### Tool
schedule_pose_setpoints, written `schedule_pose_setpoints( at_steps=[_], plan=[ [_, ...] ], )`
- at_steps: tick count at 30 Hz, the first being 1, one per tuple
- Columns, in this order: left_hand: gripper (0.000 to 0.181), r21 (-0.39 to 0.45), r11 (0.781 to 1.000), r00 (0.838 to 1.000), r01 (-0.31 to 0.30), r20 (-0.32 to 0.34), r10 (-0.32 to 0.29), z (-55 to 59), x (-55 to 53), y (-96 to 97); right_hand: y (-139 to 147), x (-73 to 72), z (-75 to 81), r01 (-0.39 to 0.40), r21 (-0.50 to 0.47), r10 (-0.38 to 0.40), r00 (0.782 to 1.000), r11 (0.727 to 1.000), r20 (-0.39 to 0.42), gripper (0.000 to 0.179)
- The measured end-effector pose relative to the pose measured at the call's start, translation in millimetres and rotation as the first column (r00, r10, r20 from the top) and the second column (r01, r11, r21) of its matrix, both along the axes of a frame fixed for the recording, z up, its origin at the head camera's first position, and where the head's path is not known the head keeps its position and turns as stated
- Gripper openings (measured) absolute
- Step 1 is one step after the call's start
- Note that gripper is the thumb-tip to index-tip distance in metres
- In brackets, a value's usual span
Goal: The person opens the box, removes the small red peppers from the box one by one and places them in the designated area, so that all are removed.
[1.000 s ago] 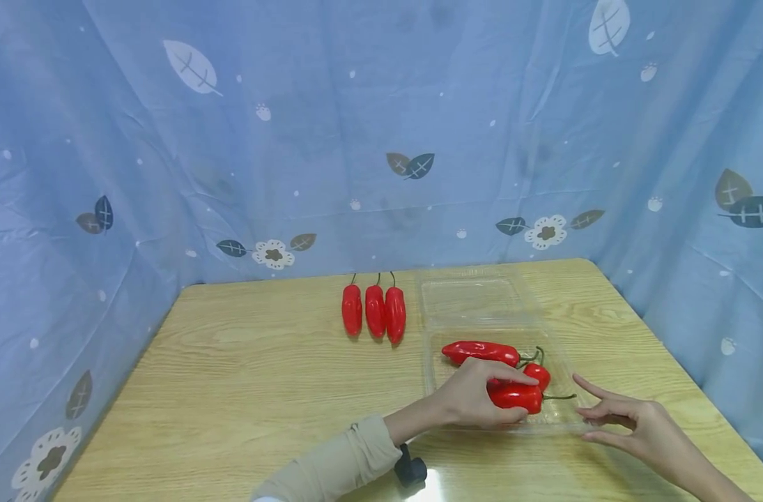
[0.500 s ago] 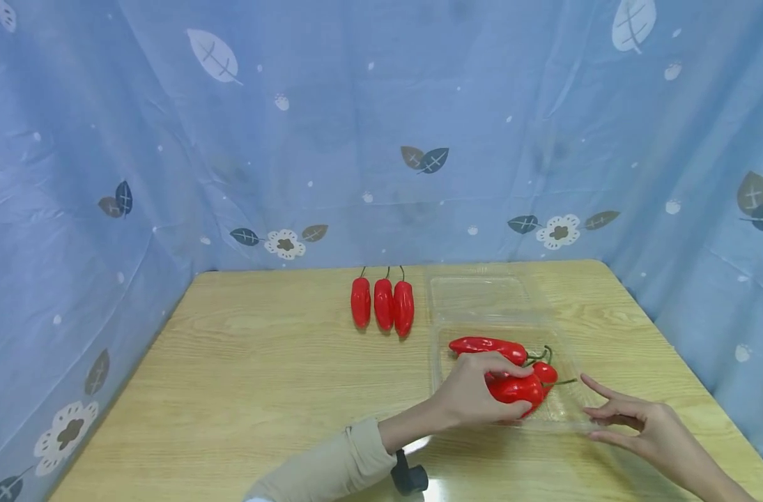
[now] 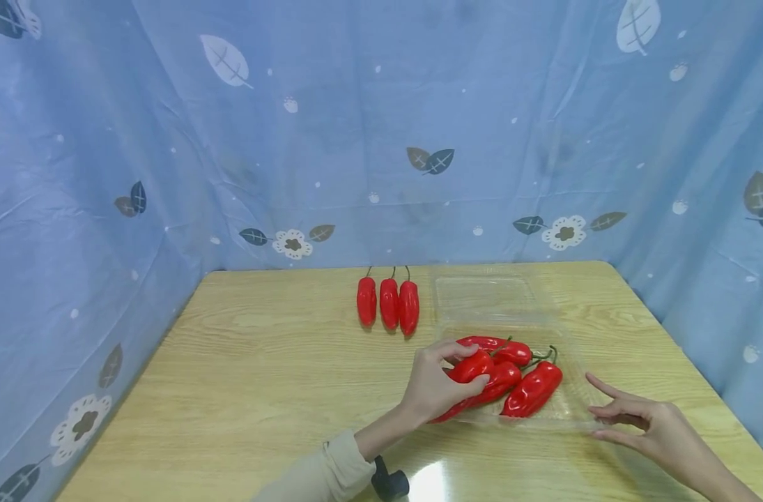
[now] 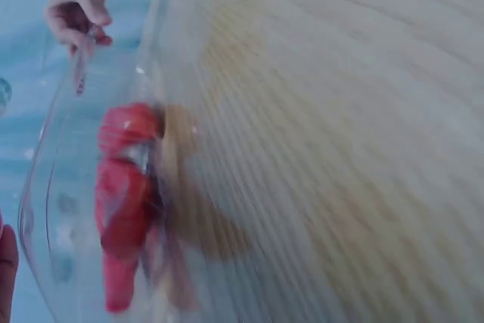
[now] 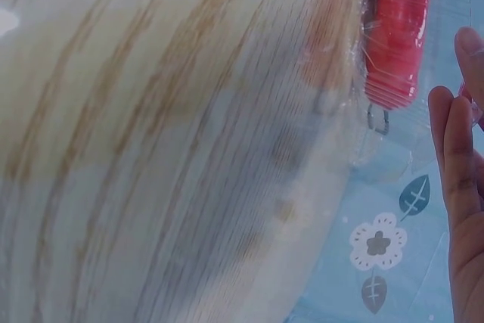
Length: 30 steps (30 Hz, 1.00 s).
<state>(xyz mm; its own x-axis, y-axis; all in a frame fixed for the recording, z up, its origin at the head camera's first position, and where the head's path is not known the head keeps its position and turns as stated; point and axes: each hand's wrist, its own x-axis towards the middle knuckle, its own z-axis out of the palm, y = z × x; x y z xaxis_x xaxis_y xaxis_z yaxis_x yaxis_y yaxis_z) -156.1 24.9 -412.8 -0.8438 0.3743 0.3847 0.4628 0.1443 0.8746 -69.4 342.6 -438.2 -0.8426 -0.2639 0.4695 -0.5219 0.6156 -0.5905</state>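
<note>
My left hand holds a red pepper by its sides over the left part of a clear plastic container. Several more red peppers lie in the container, among them one along the back and one slanted at the right. At the container's front right corner, my right hand pinches the rim between thumb and fingers. That pinch also shows in the left wrist view, where the right hand is at the top. Only a sliver of the left hand appears there.
Behind the container its hinged lid lies open and flat. Three red peppers stand in a row on the wooden table, left of the lid. A black object is by the left sleeve. Blue patterned curtain surrounds the table.
The left hand has moved left within the container with its pepper, uncovering other peppers there. The right hand stays on the rim. The head view has shifted slightly.
</note>
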Motion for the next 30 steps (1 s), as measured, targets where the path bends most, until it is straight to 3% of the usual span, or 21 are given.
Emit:
schedule_pose_setpoints(
  at_steps=[3, 6, 14, 19, 26, 30],
  plan=[
    [0.034, 0.016, 0.998, 0.998, -0.065, -0.012, 0.065, -1.0, -7.7, -11.0, -0.4, 1.1, 0.9, 0.03, 0.018, -0.031, 0.999, 0.999, 0.019, 0.035],
    [0.032, 0.029, 0.986, 0.986, -0.164, -0.02, 0.165, -0.3, -22.6, -24.4, -1.6, 2.2, 0.7, 0.059, 0.03, -0.06, 0.997, 0.998, 0.037, 0.033],
    [0.034, 0.087, 0.917, 0.919, -0.39, -0.016, 0.393, -2.2, -65.3, -59.1, -0.1, 4.3, -1.9, 0.068, 0.027, -0.069, 0.997, 0.997, 0.036, 0.033],
    [0.034, 0.104, 0.861, 0.866, -0.497, 0.001, 0.5, -3.1, -88.2, -79.6, 1.3, 5.8, -1.5, 0.078, 0.025, -0.079, 0.995, 0.997, 0.056, 0.031],
    [0.035, 0.139, 0.738, 0.751, -0.66, 0.114, 0.651, -6.3, -118.6, -112.1, -0.2, 2.9, 0.6, 0.06, 0.025, -0.061, 0.996, 0.998, 0.064, 0.031],
    [0.038, 0.133, 0.688, 0.699, -0.713, 0.192, 0.688, -12.0, -133.4, -124.3, -0.6, 2.0, 0.8, 0.043, 0.009, -0.043, 0.997, 0.999, 0.07, 0.032]
  ],
)
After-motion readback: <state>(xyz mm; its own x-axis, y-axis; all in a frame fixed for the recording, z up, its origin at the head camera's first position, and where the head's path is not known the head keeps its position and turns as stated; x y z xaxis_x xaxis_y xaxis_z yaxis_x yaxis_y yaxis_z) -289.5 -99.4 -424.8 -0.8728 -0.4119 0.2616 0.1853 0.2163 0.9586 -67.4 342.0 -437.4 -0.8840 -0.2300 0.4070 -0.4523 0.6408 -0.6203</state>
